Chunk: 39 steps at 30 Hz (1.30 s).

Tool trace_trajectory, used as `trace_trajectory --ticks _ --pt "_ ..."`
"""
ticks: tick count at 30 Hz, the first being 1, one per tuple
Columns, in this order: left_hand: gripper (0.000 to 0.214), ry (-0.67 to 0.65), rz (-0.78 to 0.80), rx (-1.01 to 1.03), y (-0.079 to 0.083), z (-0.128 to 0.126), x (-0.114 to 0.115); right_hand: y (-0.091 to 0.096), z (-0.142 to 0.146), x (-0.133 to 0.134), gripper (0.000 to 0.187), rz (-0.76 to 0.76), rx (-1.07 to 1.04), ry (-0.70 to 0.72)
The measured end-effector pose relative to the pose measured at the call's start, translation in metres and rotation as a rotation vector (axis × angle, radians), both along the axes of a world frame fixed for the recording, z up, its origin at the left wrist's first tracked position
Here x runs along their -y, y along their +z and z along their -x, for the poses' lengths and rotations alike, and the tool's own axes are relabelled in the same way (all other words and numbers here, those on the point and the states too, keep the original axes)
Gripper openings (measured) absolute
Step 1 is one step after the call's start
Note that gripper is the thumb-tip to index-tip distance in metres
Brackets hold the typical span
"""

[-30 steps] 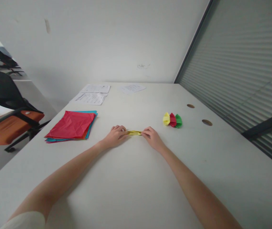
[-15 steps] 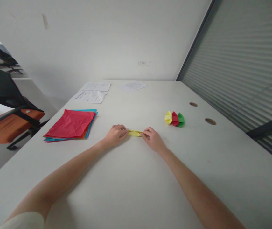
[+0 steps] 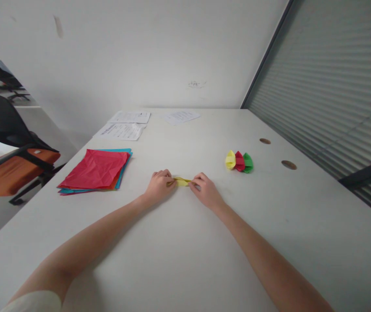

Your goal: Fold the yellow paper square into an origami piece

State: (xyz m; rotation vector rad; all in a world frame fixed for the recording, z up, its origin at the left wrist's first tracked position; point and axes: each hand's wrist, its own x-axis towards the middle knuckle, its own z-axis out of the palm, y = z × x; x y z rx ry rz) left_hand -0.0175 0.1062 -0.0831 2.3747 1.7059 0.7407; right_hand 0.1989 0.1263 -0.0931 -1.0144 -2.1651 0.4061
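A narrow folded yellow paper strip (image 3: 182, 182) lies on the white table (image 3: 185, 242) in the middle of the view. My left hand (image 3: 159, 186) pinches its left end with curled fingers. My right hand (image 3: 206, 190) pinches its right end the same way. Only a short piece of yellow shows between the two hands. Both forearms rest low over the table.
A stack of coloured paper sheets (image 3: 96, 170), red on top, lies at the left. Three folded pieces (image 3: 239, 161), yellow, red and green, sit at the right. Printed white papers (image 3: 125, 128) lie at the far edge. Two cable holes (image 3: 288, 164) mark the right side. An orange chair (image 3: 9, 169) stands left of the table.
My two hands have moved closer together along the yellow strip, so less of it shows between them. The view has shifted slightly.
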Motion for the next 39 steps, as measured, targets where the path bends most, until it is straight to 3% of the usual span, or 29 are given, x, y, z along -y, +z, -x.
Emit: trace_trajectory --ticks 4,7,10,15,20,24,28,31,34,39 --pt "0.019 0.011 -0.013 0.089 0.0 -0.002 0.002 0.002 0.003 0.001 0.014 -0.019 -0.001 -0.015" --pt "0.013 -0.022 -0.014 0.15 -0.001 -0.003 0.001 0.003 0.004 0.0 0.011 0.041 -0.089 0.019" --pt "0.005 0.038 0.019 0.115 -0.003 -0.004 0.001 0.0 0.005 -0.001 0.005 0.107 -0.148 0.02" --pt "0.035 0.02 0.1 0.176 -0.005 -0.005 0.002 -0.004 0.007 -0.003 0.005 0.216 -0.187 0.029" --pt "0.012 -0.061 0.169 0.17 -0.002 -0.005 0.0 0.002 0.007 -0.001 0.008 0.257 -0.219 0.101" --pt "0.013 -0.058 0.256 0.234 0.009 -0.004 0.002 0.004 0.008 0.0 0.011 0.255 -0.314 0.121" --pt "0.034 -0.12 0.422 0.434 0.016 -0.008 0.003 0.004 0.013 0.003 0.019 0.417 -0.497 0.123" --pt "0.031 -0.164 0.534 0.577 0.02 -0.013 0.003 0.007 0.017 0.006 0.024 0.552 -0.587 0.145" --pt "0.029 -0.162 0.627 0.631 0.024 -0.016 0.005 0.008 0.019 0.007 0.026 0.509 -0.652 0.133" --pt "0.035 -0.108 0.612 0.656 0.026 -0.02 0.008 0.005 0.02 0.006 0.027 0.383 -0.687 0.066"
